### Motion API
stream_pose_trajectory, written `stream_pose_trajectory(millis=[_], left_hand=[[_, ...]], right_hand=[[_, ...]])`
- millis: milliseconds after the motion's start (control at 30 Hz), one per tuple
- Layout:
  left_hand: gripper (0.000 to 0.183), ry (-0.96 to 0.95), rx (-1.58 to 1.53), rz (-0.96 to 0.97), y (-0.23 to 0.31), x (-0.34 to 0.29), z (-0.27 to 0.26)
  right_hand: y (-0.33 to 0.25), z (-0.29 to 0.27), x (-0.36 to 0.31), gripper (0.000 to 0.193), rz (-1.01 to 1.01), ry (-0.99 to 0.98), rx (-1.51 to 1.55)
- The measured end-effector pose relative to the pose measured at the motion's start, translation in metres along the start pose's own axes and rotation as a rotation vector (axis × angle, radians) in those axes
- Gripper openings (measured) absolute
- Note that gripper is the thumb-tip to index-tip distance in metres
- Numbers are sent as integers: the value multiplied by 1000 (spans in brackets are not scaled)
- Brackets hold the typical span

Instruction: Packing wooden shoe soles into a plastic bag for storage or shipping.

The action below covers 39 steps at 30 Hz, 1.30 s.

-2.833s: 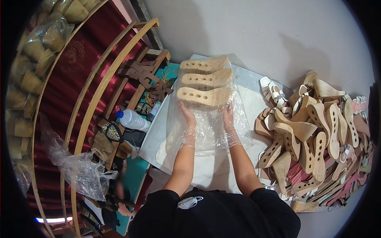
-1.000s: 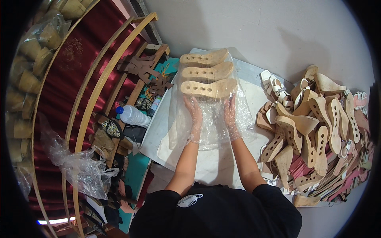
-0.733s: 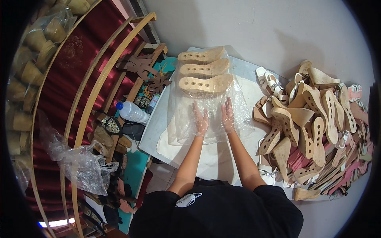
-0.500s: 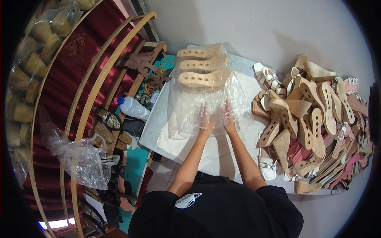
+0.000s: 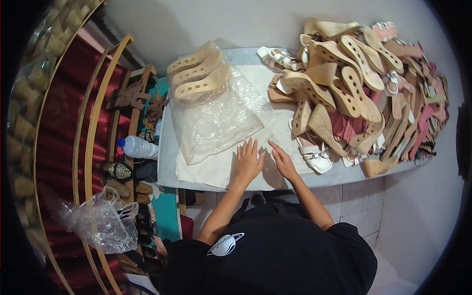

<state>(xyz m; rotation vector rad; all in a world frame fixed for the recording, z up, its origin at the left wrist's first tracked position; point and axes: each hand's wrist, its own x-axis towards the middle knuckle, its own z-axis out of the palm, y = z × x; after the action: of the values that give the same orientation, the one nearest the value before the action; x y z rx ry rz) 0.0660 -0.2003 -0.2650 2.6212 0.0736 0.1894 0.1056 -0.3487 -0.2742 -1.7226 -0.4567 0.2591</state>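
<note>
My left hand (image 5: 249, 161) hovers over or rests on the white sheet (image 5: 211, 173) near the table's front edge, fingers spread and holding nothing. Beside it is my right hand (image 5: 283, 161), turned more on edge, its fingers stretched out and nothing in them. Just beyond, a clear plastic bag (image 5: 221, 129) lies flat with its open-looking end toward me. Several wooden wedge shoe soles with holes in their sides, the nearest one (image 5: 202, 87) among them, stand in a row inside the bag's far end. Neither hand visibly touches the bag.
To the right rises a heap of wooden wedge soles (image 5: 355, 93) with strips of cut material. White sandals (image 5: 314, 156) lie at its near edge. Left of the table (image 5: 169, 172) are a water bottle (image 5: 140, 147), a wooden rack (image 5: 91, 132) and a crumpled plastic bag (image 5: 105, 221).
My hands have come away from the clear bag toward me and now lie over the sheet. The bag has settled flatter. My view has shifted, so the table appears higher and further left.
</note>
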Motion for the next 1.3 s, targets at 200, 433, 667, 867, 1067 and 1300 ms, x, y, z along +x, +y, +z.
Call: stream_pose_trajectory(millis=[200,433,667,867,1067,1300], left_hand=[[50,45,-14,178,46,13,15],[47,134,-103,238,108,70,45],[51,230,-229,193,149,126,94],[63,89,-207,-88,180,137,104],[71,-51,-305,-107,173,140,79],[69,-85,-892,-82,161,93,27]], right_hand=[[4,-69,-36,33,48,267,97],[0,-145,-64,24,64,616,-248],[-1,-201,-79,38,-110,573,-899],[27,-223,-76,41,-127,364,-946],[28,-236,-82,34,-142,359,-739],[2,-240,-85,33,-354,310,-705]])
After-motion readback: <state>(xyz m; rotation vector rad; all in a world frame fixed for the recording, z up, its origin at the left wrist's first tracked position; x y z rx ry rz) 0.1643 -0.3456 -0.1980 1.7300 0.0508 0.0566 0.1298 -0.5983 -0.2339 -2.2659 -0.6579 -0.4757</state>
